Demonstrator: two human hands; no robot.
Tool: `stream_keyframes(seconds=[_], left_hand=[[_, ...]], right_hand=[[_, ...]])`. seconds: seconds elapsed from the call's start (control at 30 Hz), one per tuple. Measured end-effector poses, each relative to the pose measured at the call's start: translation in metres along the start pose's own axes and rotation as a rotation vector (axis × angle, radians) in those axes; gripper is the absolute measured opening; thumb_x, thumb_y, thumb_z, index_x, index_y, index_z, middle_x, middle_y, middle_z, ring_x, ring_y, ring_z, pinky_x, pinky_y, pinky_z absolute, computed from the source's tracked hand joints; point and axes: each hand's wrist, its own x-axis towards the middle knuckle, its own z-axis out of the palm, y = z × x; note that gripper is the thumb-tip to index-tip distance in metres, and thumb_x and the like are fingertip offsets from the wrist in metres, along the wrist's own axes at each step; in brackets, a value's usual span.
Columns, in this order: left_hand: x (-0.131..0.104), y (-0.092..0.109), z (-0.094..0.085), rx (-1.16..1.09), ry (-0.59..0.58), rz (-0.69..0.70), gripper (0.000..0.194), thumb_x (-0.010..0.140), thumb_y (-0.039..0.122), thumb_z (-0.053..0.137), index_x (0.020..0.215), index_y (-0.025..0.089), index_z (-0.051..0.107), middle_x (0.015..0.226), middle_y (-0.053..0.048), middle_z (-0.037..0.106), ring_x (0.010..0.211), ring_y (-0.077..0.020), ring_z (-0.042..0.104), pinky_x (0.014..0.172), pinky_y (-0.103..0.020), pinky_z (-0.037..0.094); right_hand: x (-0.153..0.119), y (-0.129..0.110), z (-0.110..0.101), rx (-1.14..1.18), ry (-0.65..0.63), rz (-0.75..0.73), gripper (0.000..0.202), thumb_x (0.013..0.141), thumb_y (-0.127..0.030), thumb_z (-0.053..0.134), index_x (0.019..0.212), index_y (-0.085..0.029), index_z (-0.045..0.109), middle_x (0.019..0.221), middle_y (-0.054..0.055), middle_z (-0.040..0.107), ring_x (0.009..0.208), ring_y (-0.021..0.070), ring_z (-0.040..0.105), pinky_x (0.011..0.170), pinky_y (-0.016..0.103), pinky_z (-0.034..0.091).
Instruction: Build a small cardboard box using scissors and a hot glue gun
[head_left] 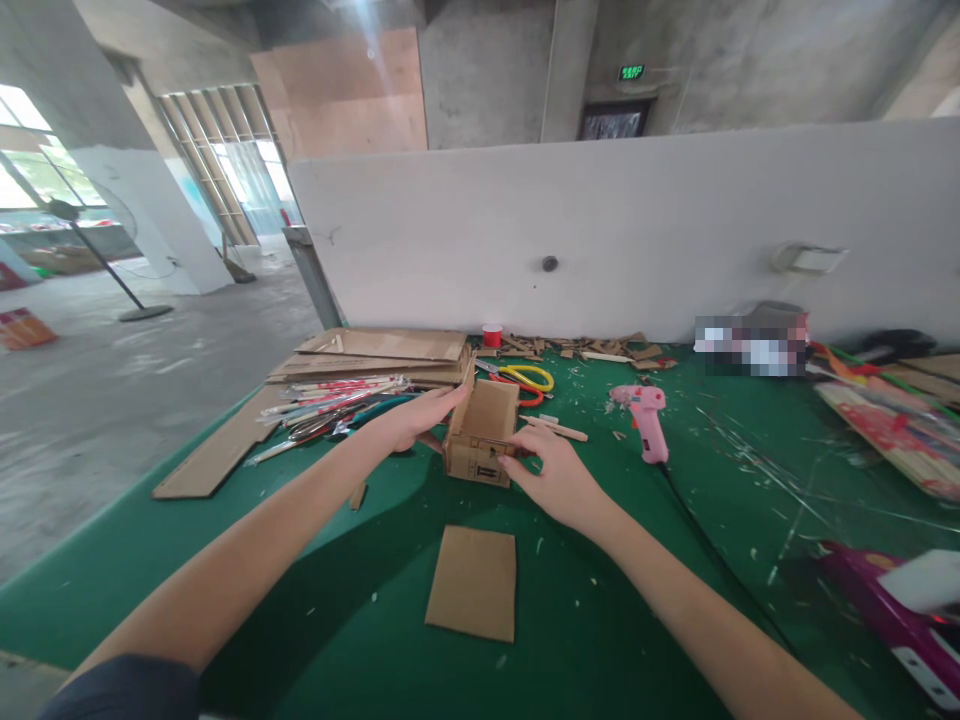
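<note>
A small open-topped cardboard box (480, 455) stands on the green table, with printed marks on its near side. My left hand (424, 418) lies along the box's left wall, fingers stretched forward against a raised cardboard edge and thumb low at the side. At the near right corner, my right hand (551, 468) pinches the box's front wall between thumb and fingers. Closer to me lies a flat, roughly square cardboard piece (472, 583), touched by neither hand.
Beyond the box are yellow- and orange-handled scissors (529, 378) and a red spool (492, 336). A pink glue gun (646, 418) with a black cord is at right. Wrapped sticks (330, 405) and stacked cardboard (382, 345) lie left. A purple device (892, 610) sits near right.
</note>
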Motion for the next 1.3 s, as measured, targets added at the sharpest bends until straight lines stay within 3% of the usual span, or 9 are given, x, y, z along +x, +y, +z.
stream_keyframes(seconds=[0.43, 0.6, 0.93, 1.3], left_hand=[[0.001, 0.001, 0.003, 0.026, 0.024, 0.011, 0.05, 0.074, 0.063, 0.055, 0.108, 0.028, 0.064, 0.122, -0.008, 0.062, 0.11, -0.0294, 0.056, 0.051, -0.024, 0.045], [0.002, 0.002, 0.003, 0.059, -0.012, -0.019, 0.055, 0.074, 0.068, 0.05, 0.111, 0.029, 0.061, 0.126, -0.005, 0.06, 0.115, -0.0279, 0.054, 0.054, -0.024, 0.05], [0.003, 0.002, -0.001, 0.078, -0.072, -0.013, 0.056, 0.077, 0.07, 0.045, 0.113, 0.03, 0.061, 0.127, -0.004, 0.06, 0.116, -0.0269, 0.054, 0.057, -0.025, 0.053], [0.001, 0.002, -0.001, 0.079, -0.055, -0.027, 0.059, 0.076, 0.071, 0.046, 0.111, 0.027, 0.063, 0.121, -0.006, 0.063, 0.114, -0.0264, 0.055, 0.054, -0.023, 0.051]], right_hand=[[-0.001, -0.004, 0.001, -0.112, -0.012, -0.033, 0.015, 0.082, -0.021, 0.054, 0.087, -0.022, 0.069, 0.083, 0.006, 0.066, 0.085, 0.0228, 0.054, 0.076, 0.038, 0.043], [-0.001, -0.006, 0.004, -0.143, -0.035, -0.029, 0.016, 0.083, -0.017, 0.053, 0.086, -0.018, 0.068, 0.084, 0.006, 0.066, 0.085, 0.021, 0.054, 0.075, 0.035, 0.043], [-0.005, -0.004, 0.012, -0.216, 0.041, -0.052, 0.012, 0.082, -0.015, 0.054, 0.086, -0.017, 0.066, 0.082, 0.005, 0.064, 0.085, 0.0204, 0.054, 0.076, 0.033, 0.044], [-0.01, -0.002, 0.017, -0.282, 0.099, -0.077, 0.011, 0.084, -0.017, 0.052, 0.081, -0.017, 0.063, 0.079, 0.006, 0.063, 0.082, 0.0212, 0.054, 0.072, 0.033, 0.046]])
